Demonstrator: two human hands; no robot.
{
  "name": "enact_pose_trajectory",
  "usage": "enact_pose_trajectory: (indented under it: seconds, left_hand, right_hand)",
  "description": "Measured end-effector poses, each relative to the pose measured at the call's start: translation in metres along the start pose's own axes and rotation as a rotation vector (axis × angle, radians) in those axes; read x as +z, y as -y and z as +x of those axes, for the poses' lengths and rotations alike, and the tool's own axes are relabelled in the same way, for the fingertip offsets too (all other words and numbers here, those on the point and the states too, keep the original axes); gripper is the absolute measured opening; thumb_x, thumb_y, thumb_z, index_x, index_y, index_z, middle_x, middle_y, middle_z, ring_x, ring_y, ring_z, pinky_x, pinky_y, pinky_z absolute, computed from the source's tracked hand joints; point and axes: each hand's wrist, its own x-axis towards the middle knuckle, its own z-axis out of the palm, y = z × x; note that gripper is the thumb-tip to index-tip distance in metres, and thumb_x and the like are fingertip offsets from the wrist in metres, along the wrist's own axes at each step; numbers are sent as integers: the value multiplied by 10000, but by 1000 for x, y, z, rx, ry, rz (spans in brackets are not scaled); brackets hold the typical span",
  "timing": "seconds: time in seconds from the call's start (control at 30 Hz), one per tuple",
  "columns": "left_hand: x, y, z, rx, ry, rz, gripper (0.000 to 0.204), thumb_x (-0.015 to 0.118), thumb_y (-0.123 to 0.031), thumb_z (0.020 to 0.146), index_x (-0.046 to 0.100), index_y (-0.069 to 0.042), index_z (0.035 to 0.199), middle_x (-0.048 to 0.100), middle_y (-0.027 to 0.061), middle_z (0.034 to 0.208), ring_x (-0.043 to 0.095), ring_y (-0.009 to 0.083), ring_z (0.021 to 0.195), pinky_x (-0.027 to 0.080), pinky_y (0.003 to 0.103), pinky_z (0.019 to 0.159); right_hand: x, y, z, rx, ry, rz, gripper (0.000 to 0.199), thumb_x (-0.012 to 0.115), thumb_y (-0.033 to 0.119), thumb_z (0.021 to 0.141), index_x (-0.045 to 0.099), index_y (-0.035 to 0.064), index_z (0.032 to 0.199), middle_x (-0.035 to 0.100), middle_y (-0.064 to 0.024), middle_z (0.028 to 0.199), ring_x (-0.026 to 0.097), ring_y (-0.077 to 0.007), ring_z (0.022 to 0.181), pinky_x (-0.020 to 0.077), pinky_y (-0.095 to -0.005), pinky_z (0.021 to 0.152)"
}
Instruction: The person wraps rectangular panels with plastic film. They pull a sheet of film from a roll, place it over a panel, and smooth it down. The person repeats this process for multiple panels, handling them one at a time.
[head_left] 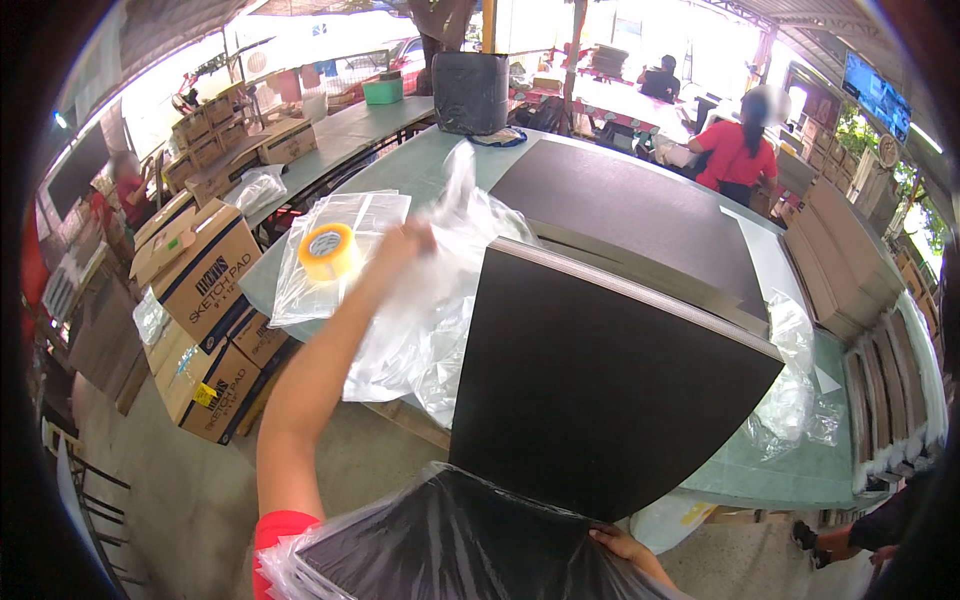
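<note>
My left hand (pixel 408 245) reaches forward over the table, blurred by motion, its fingers closed on a clear plastic bag (pixel 465 200) that rises and crumples around it. More loose plastic (pixel 405 350) lies below the hand. Close to my body is a black board in clear plastic (pixel 450 540). My right hand (pixel 620 543) grips its right edge, fingers curled over the plastic. Just beyond, a thick stack of black boards (pixel 610 380) leans at the table edge, its pale layered side upward. A roll of yellow tape (pixel 328 252) sits on flat plastic bags (pixel 290 290) left of my left hand.
A flat dark stack (pixel 630 215) covers the middle of the green table (pixel 800 475). Brown boards (pixel 845 255) and wrapped bundles (pixel 895 390) stand at right. Cartons (pixel 215 275) are piled at left. A black container (pixel 470 95) stands behind. A person in red (pixel 740 150) works beyond.
</note>
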Motion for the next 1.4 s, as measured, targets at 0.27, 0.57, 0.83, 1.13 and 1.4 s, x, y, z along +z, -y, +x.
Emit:
enact_pose_trajectory:
  seconds: [0.27, 0.57, 0.83, 1.13, 1.4]
  left_hand:
    - [-12, -183, -115, 639, -668, 13, 268, 473, -216, 812, 489, -44, 1017, 518, 121, 958, 529, 205, 846, 431, 345, 712]
    - [127, -37, -246, 239, 1226, 357, 107, 441, -102, 749, 477, -45, 833, 558, 183, 681, 546, 384, 674, 416, 461, 578]
    - [104, -103, -156, 44, 464, 10, 120, 500, -147, 778, 515, -28, 788, 543, 56, 646, 520, 141, 588, 401, 294, 525]
    - [110, -129, -166, -168, 853, -89, 127, 491, -107, 778, 554, -33, 859, 540, 9, 718, 491, 83, 633, 409, 236, 556]
    - [67, -174, -161, 84, 609, -70, 120, 480, -141, 839, 535, -37, 815, 471, -5, 530, 446, 49, 462, 356, 187, 441]
  right_hand:
    - [-1, -11, 5, 93, 106, 169, 522, 399, 404, 857, 382, 31, 1222, 378, -144, 1259, 323, -240, 1183, 231, -322, 984]
    - [-25, 243, -91, -800, -264, -120, 513, 574, 361, 766, 468, 31, 1144, 477, -161, 1144, 470, -291, 1048, 373, -340, 870]
    - [-62, 266, -111, -937, 37, 1106, 250, 527, 250, 817, 543, 11, 891, 582, -123, 907, 538, -218, 913, 412, -332, 814]
    - [-36, 296, -81, -1063, -171, 265, 754, 750, 245, 615, 343, 16, 1208, 354, -101, 1246, 373, -188, 1122, 322, -329, 926]
    - [-45, 278, -148, -851, 38, 765, 433, 463, 382, 830, 470, 16, 1062, 532, -77, 923, 493, -169, 898, 406, -338, 783]
